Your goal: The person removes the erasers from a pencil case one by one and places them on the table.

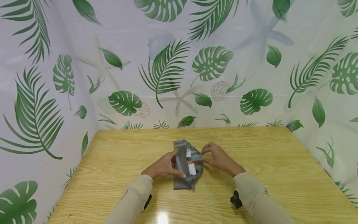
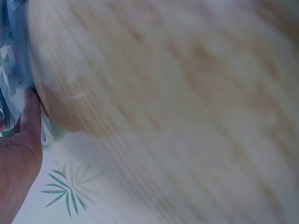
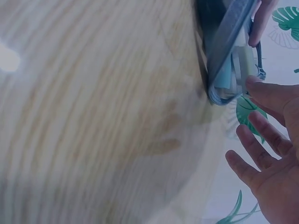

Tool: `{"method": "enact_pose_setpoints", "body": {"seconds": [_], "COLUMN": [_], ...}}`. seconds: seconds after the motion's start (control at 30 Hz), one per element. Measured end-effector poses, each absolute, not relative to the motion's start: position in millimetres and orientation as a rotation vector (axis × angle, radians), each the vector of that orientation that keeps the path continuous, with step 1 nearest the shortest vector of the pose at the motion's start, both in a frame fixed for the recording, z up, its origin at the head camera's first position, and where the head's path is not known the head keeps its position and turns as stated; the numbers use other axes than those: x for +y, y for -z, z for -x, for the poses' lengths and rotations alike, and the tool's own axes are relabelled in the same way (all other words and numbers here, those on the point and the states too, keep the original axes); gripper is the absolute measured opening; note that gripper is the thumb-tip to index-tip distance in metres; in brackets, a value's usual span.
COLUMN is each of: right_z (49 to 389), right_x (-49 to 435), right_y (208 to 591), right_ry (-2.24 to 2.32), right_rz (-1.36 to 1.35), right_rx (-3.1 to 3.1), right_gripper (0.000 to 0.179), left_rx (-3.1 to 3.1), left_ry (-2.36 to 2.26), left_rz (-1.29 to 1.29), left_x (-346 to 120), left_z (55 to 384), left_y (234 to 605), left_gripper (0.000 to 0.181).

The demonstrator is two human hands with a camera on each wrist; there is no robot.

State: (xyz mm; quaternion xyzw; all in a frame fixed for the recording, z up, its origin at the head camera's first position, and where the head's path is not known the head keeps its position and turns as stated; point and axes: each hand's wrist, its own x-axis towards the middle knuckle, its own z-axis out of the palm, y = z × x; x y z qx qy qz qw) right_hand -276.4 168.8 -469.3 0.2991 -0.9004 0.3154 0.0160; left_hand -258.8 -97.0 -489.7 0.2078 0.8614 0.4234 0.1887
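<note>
Beige sleeves (image 1: 128, 200) are right up front, and past them the gray pouch (image 1: 182, 183) sits between both hands, long axis pointing away from the wearer, left hand (image 1: 162, 165) holding its left side, thumb and fingers wide, right hand (image 1: 219, 159) nearer the bluish item (image 1: 196, 157) inside, can't tell if it's pinched tbh.
</note>
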Motion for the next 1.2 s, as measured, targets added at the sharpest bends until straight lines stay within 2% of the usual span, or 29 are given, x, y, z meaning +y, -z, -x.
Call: {"method": "enact_pose_setpoints", "body": {"seconds": [1.2], "right_z": [291.4], "right_x": [202.8], "right_y": [440.1], "right_ry": [-0.854], "right_rz": [-0.840], "right_rx": [-2.734], "right_gripper": [0.020], "left_rx": [2.370], "left_ry": [-1.252], "left_rz": [-0.580], "left_x": [-96.1], "left_z": [259.3], "left_y": [490.4], "left_gripper": [0.122]}}
